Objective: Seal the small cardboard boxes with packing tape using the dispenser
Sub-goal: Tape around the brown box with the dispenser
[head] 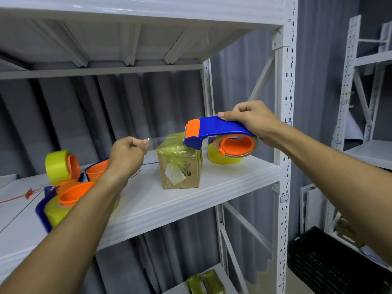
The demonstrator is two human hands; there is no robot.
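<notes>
A small cardboard box [180,166], wrapped in yellowish clear tape and bearing a label, stands on the white shelf [191,200]. My right hand [250,122] grips the blue and orange tape dispenser [214,132] just above the box's top right. A clear strip of tape [163,139] runs from the dispenser's orange blade leftward. My left hand [127,153] pinches the strip's free end, to the left of the box and above the shelf.
Other dispensers and yellow tape rolls [61,166] lie on the shelf at left; another yellow roll [222,158] sits behind the held dispenser. A white upright [284,145] stands at the right. Taped boxes [203,283] sit on the lower shelf, and a black crate [339,266] is on the floor.
</notes>
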